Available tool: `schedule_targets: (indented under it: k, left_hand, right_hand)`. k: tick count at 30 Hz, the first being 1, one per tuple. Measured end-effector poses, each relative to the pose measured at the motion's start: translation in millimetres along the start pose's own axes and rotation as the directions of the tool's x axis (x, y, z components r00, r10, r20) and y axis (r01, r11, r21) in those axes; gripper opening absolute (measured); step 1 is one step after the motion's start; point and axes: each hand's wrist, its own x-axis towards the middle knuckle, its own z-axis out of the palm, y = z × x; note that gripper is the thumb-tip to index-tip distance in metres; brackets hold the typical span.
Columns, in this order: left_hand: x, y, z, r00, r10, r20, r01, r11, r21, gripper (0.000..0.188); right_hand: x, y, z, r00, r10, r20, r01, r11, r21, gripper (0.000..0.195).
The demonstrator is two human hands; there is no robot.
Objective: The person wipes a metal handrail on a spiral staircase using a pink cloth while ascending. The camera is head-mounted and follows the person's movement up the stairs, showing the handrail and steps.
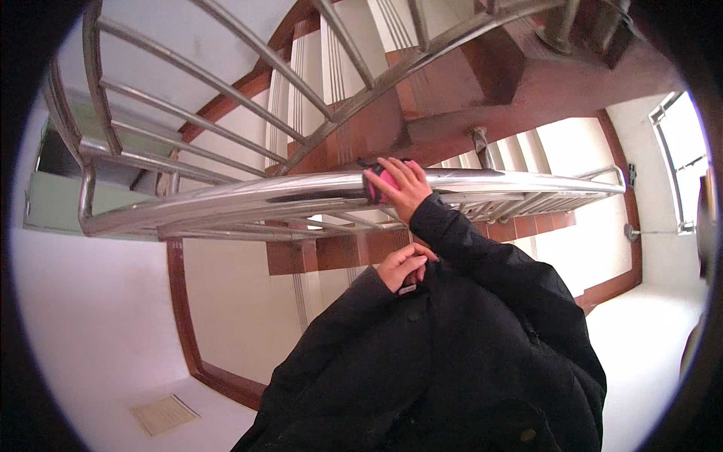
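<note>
My right hand (402, 187) presses a pink-and-black cloth or pad (375, 187) onto the top of a shiny metal handrail (316, 186). Its fingers spread over the pad, which wraps partly over the rail's near side. Closer to my body, my left hand (404, 268) is held with curled fingers in front of my black jacket (429, 350). A small pale tag-like piece (406, 289) shows just below that hand. Whether the left hand grips anything is hidden by its own fingers.
Stair steps with brown edges (339, 248) descend below the rail. Beyond it rise more metal balusters (248, 62) and another flight of steps (333, 73). A bright window (683, 164) is at right. A paper notice (164, 415) is on the white wall at lower left.
</note>
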Motion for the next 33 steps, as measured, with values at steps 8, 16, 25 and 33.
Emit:
schedule_targets:
  k: [8,16,25,33]
  left_hand:
    - [-4.3,-2.3,2.9,0.998,0.01,0.065,-0.01,1.0,0.001,0.027]
    - [-20.0,-12.7,3.0,0.997,0.069,0.041,-0.066,0.996,-0.06,0.027]
    - [-20.0,-28.3,11.2,0.988,0.076,0.136,-0.072,0.997,-0.034,0.026]
    - [-56.4,-59.5,-0.8,0.978,0.207,-0.02,-0.206,0.953,-0.221,0.026]
  right_hand:
    - [-75.2,88.1,-17.9,0.998,0.07,0.002,-0.07,0.997,0.024,0.069]
    - [-107.0,109.7,-26.1,0.974,0.205,0.092,-0.197,0.976,-0.088,0.08]
    - [41.8,-49.5,0.3,0.995,-0.097,-0.036,0.101,0.988,0.121,0.058]
    - [-93.3,124.6,-36.4,0.962,0.174,0.212,-0.202,0.972,0.117,0.056]
